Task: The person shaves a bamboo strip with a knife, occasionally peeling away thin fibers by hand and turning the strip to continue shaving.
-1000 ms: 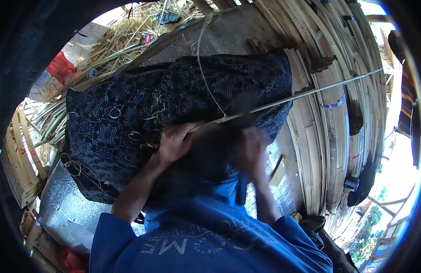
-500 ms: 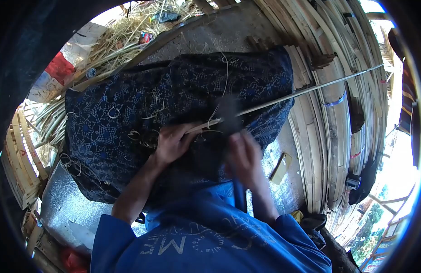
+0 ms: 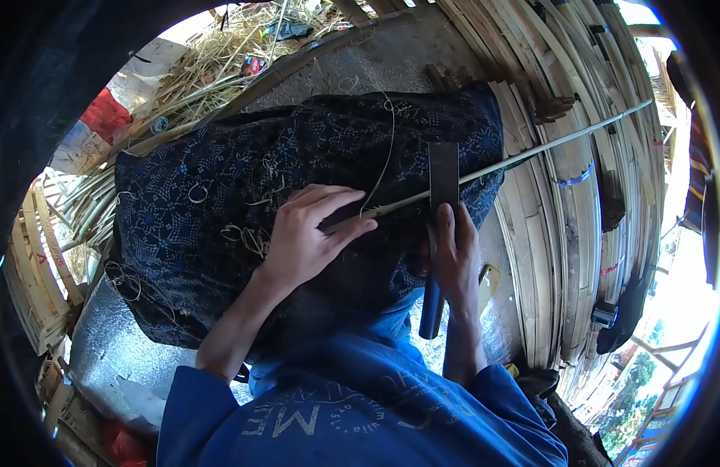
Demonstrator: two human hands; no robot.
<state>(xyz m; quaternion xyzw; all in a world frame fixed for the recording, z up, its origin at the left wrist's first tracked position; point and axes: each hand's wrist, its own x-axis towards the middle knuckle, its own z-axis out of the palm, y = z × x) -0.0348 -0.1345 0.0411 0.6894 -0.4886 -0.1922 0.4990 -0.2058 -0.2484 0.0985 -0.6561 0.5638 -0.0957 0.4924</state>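
A long thin bamboo strip (image 3: 523, 156) runs from in front of my left hand up to the far right, over a dark blue patterned cloth (image 3: 173, 226) draped across my lap. My left hand (image 3: 305, 229) has its thumb and fingers apart just beside the strip's near end, with nothing visibly held between them. In my right hand (image 3: 459, 261) is a knife with a broad, dark, straight-ended blade (image 3: 444, 167) and a dark round handle. Its blade crosses over the strip. A fine curled shaving (image 3: 391, 140) rises from the strip's near end.
More curled shavings (image 3: 247, 237) lie on the cloth. Long split bamboo slats (image 3: 562, 257) are stacked at the right, and a phone (image 3: 488, 282) lies near my right forearm. Loose straw-like scraps (image 3: 212, 74) and a red bag (image 3: 105, 117) are at the upper left.
My left hand has opened off the strip's near end. My right hand and the knife have moved right along the strip, and the blade, blurred before, now shows sharply.
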